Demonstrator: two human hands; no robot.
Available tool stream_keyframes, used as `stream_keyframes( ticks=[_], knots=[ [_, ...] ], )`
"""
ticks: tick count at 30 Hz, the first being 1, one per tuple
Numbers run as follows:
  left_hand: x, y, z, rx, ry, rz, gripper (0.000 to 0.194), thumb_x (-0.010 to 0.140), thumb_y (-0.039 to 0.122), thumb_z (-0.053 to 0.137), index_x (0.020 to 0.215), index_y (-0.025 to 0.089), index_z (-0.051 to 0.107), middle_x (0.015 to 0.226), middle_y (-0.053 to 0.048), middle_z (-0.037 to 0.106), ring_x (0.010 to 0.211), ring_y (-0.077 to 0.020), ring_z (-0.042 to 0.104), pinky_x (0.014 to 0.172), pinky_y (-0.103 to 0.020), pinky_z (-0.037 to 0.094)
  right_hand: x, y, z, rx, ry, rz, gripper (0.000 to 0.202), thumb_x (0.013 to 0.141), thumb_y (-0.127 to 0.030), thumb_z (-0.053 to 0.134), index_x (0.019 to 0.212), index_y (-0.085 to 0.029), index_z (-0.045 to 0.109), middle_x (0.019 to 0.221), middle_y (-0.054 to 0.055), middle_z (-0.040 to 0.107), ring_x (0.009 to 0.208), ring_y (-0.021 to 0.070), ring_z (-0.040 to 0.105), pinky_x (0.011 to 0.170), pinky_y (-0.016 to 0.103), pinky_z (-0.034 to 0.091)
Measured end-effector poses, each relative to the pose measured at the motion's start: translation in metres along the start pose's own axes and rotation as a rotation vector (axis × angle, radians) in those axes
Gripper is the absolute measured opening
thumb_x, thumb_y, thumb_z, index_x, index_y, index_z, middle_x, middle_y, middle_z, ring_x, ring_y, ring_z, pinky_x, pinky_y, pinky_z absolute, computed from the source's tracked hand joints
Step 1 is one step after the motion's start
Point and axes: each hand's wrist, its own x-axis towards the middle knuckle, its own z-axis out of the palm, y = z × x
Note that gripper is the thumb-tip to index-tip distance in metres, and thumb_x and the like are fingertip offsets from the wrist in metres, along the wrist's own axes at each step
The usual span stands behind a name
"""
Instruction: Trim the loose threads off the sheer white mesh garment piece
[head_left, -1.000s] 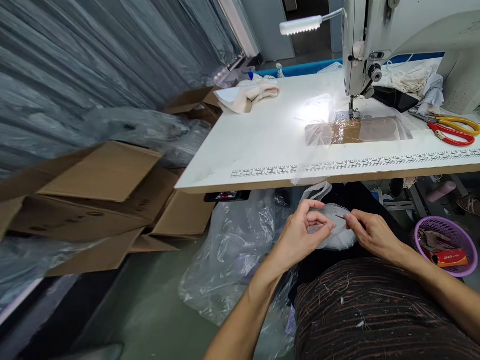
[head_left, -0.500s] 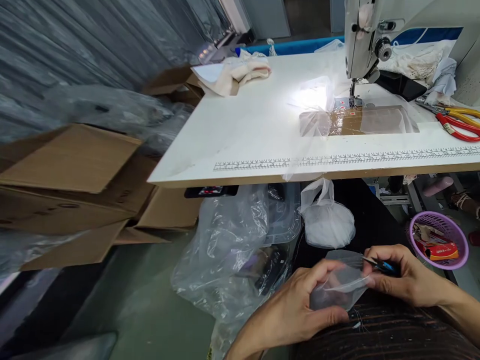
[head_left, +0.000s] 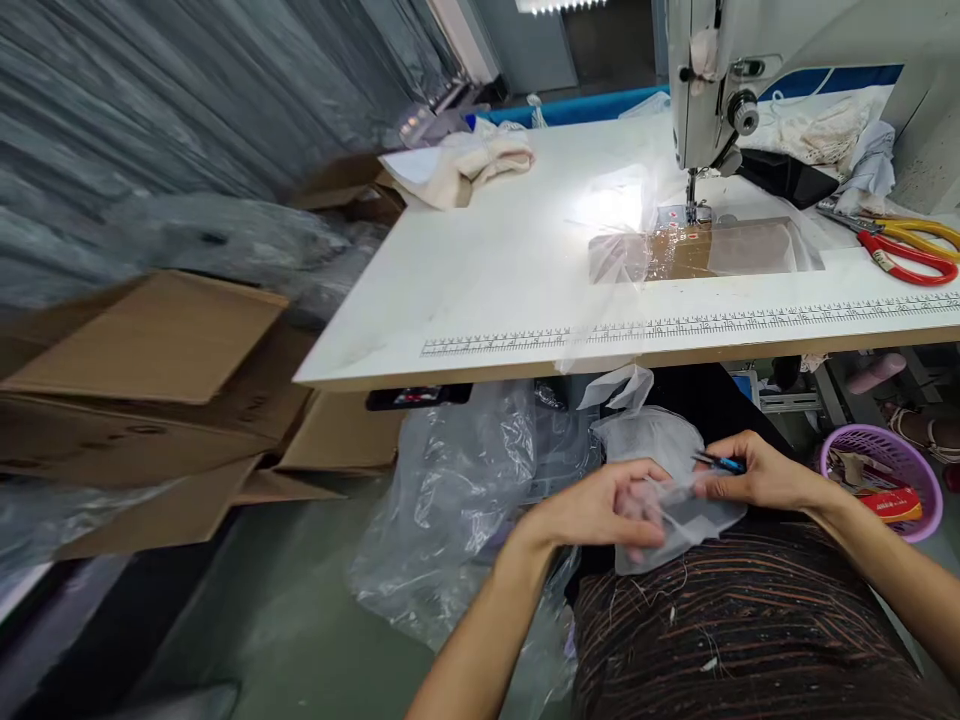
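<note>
Just below the table edge, over the lap, a piece of sheer white fabric (head_left: 694,515) lies between my two hands. My left hand (head_left: 592,510) has its fingers and thumb curled on the fabric's left side, some fingertips blurred and partly veiled by it. A small pair of thread snips (head_left: 724,462) with a blue handle sits in my right hand (head_left: 761,475), blades pointing left. The thumb and finger of that hand also pinch the fabric's right edge. Behind the hands rests a gathered bundle of white sheer fabric (head_left: 652,432), its strip (head_left: 619,385) rising toward the table.
Ahead stands a sewing machine (head_left: 694,100) on a white table (head_left: 480,270) with a printed ruler. Red and yellow-handled tools (head_left: 900,250) lie at right. A purple basket (head_left: 930,500) is lower right, clear plastic bags (head_left: 450,500) lower left, open cardboard boxes (head_left: 150,340) at far left.
Both hands have moved up and away from the body, closer to the table edge, with the fabric. The fabric is now spread flatter against the bundle. The snips stay in the right hand.
</note>
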Motion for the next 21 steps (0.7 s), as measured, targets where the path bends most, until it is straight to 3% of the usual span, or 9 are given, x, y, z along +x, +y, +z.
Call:
stream_keyframes(
  ticks=[2,5,6,9,12,16,21],
  knots=[
    [0.006,-0.006,-0.024,0.008,0.139,0.053,0.057,0.062,0.04,0.084,0.107,0.017,0.058,0.066,0.005,0.064,0.048,-0.0087,0.056,0.049,-0.02,0.042,0.016,0.012,-0.001,0.026,0.221,-0.052,0.049,0.06,-0.062,0.076,0.066,-0.016,0.061,0.057,-0.005,0.046,0.055,0.0088,0.037,0.051,0.023,0.031],
    [0.023,-0.024,-0.052,0.037,0.576,0.204,0.053,0.06,0.041,0.084,0.1,0.014,0.062,0.062,0.006,0.059,0.049,-0.0078,0.052,0.049,-0.019,0.039,0.039,0.035,-0.001,0.027,0.49,-0.106,0.051,0.062,-0.067,0.07,0.068,-0.018,0.059,0.061,-0.003,0.048,0.058,0.0111,0.041,0.054,0.025,0.035],
    [0.03,-0.031,-0.057,0.062,0.768,0.267,0.05,0.058,0.042,0.083,0.096,0.014,0.064,0.061,0.005,0.059,0.05,-0.0085,0.052,0.05,-0.021,0.04,0.045,0.042,0.0,0.003,0.522,-0.104,0.05,0.062,-0.066,0.069,0.069,-0.018,0.059,0.063,-0.002,0.051,0.06,0.0122,0.043,0.057,0.026,0.038],
    [0.051,-0.052,-0.064,0.097,0.983,0.319,0.047,0.059,0.038,0.081,0.095,0.015,0.062,0.072,0.002,0.064,0.057,-0.0099,0.053,0.057,-0.024,0.044,0.057,0.059,0.002,-0.104,0.554,-0.074,0.044,0.068,-0.061,0.064,0.075,-0.018,0.061,0.067,0.001,0.057,0.064,0.0152,0.05,0.061,0.029,0.042],
    [0.059,-0.066,-0.063,0.135,1.091,0.339,0.046,0.058,0.034,0.081,0.096,0.016,0.064,0.089,-0.003,0.068,0.065,-0.0126,0.056,0.064,-0.028,0.047,0.057,0.066,0.0,-0.187,0.592,-0.062,0.039,0.067,-0.055,0.067,0.08,-0.018,0.064,0.074,0.002,0.061,0.065,0.0163,0.053,0.063,0.03,0.044],
    [0.051,-0.07,-0.059,0.178,1.166,0.402,0.046,0.06,0.033,0.08,0.102,0.019,0.068,0.105,-0.007,0.067,0.089,-0.0201,0.062,0.083,-0.035,0.048,0.05,0.06,-0.006,-0.254,0.696,-0.085,0.042,0.064,-0.055,0.07,0.083,-0.018,0.065,0.081,0.005,0.061,0.067,0.0168,0.054,0.061,0.03,0.046],
    [0.038,-0.058,-0.049,0.323,1.105,0.631,0.03,0.073,0.038,0.074,0.097,0.021,0.073,0.098,-0.007,0.069,0.094,-0.0217,0.064,0.084,-0.036,0.05,0.038,0.034,-0.011,-0.172,0.708,-0.175,0.041,0.071,-0.059,0.061,0.077,-0.018,0.061,0.067,0.001,0.054,0.061,0.0154,0.048,0.057,0.028,0.041]
  ],
)
